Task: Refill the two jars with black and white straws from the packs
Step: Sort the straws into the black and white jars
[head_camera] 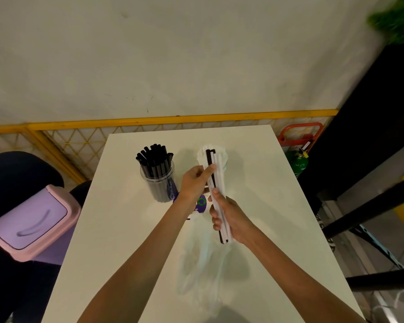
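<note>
Slack clear pack point(203, 264) lay on the tabletop point(126, 229), nearer than the black jar point(158, 180), which stood full. Right of that jar stood the white jar point(223, 159); there too right fingers point(216, 220) gripped a mostly white bundle point(217, 183), left fingers point(209, 170) pinching its upper part. Sorting apparently remained.

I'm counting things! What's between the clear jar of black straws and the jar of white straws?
Head view: the left hand, pinching the black and white straw bundle; behind it, bare white table.
</note>
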The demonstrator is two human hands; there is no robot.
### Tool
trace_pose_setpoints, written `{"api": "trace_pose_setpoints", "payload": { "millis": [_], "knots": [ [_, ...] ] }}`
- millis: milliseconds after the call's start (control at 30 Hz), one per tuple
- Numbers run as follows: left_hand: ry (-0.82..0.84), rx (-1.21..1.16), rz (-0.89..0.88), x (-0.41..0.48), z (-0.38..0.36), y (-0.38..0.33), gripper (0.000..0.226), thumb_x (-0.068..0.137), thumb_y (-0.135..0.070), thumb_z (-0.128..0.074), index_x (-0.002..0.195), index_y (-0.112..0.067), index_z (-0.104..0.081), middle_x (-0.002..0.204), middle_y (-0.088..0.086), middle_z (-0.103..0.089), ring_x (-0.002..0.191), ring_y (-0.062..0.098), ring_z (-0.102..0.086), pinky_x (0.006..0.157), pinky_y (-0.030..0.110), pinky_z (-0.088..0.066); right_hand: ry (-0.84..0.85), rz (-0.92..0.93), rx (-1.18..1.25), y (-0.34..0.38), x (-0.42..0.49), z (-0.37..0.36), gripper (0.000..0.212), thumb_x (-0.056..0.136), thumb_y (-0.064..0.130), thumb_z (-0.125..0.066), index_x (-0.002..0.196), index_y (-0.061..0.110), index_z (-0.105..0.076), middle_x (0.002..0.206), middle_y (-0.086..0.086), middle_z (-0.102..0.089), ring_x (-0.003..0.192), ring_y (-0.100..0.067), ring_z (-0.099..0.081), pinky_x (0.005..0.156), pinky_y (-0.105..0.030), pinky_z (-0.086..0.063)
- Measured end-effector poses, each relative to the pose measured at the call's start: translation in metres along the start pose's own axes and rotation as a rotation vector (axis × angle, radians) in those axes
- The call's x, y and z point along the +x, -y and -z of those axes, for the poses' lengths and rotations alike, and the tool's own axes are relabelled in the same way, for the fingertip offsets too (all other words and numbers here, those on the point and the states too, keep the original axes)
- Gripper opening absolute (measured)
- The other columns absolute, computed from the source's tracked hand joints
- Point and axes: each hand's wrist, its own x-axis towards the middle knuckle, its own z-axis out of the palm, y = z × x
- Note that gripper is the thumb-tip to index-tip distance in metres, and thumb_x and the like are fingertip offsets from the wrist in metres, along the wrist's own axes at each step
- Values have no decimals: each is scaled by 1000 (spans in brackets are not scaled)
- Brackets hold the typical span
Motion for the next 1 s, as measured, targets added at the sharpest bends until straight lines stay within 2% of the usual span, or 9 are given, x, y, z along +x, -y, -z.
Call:
{"api": "trace_pose_setpoints", "payload": {
  "millis": [67,167,233,333,433,600,767,867,1000],
  "knots": [
    [-64,77,-61,3,-3,-4,31,87,-27,-65,92,3,-61,83,18,-65,71,27,-65,53,22,-54,-32,32,-31,1,0,5,27,96,41,-44,86,17,-52,44,5,-47,34,-7,-39,38,-17,-36],
    [-110,150,-113,10,-8,-4,34,84,-22,-68,91,10,-62,91,31,-65,80,42,-65,63,38,-59,-52,68,-78,2,2,10,27,95,41,-45,84,18,-54,47,3,-48,35,-8,-40,39,-18,-35],
    [-138,199,-147,13,-10,-3,32,84,-20,-69,86,11,-62,86,30,-65,75,41,-65,60,36,-59,-68,90,-119,1,5,13,27,96,42,-43,84,19,-53,46,4,-47,35,-9,-40,39,-19,-35],
    [-163,267,-190,15,-14,-5,28,83,-19,-70,71,4,-60,66,14,-63,54,24,-62,60,38,-59,-99,120,-178,2,10,16,31,96,43,-42,82,17,-50,43,6,-44,33,-8,-37,38,-18,-33],
    [-185,336,-206,20,-17,-7,24,84,-18,-68,66,-4,-60,60,2,-61,43,7,-59,62,37,-59,-124,159,-236,2,14,20,32,96,43,-42,83,14,-47,42,7,-45,32,-6,-38,37,-17,-33],
    [-189,344,-165,28,-18,-12,29,85,-13,-65,59,-13,-54,59,-2,-62,39,1,-59,62,32,-59,-127,178,-195,3,19,24,34,97,43,-39,80,14,-46,43,5,-45,32,-7,-38,37,-18,-32],
    [-70,232,-48,32,-16,-17,18,89,-8,-60,72,-4,-54,72,11,-66,53,11,-63,50,21,-54,-108,177,-114,2,25,33,29,98,38,-39,81,16,-49,48,-1,-52,34,-11,-45,37,-19,-38],
    [-3,204,-26,32,-13,-26,9,92,-8,-55,91,0,-58,80,13,-68,67,17,-66,58,22,-58,-112,170,-108,2,28,40,27,98,38,-40,88,15,-52,53,-3,-60,40,-15,-55,42,-22,-46],
    [-69,165,-138,38,-2,-53,8,94,-7,-52,97,-1,-55,88,15,-67,70,13,-66,61,23,-58,-161,168,-73,6,33,46,29,98,37,-40,83,13,-48,51,-2,-60,38,-16,-56,40,-23,-48]
  ]
}}
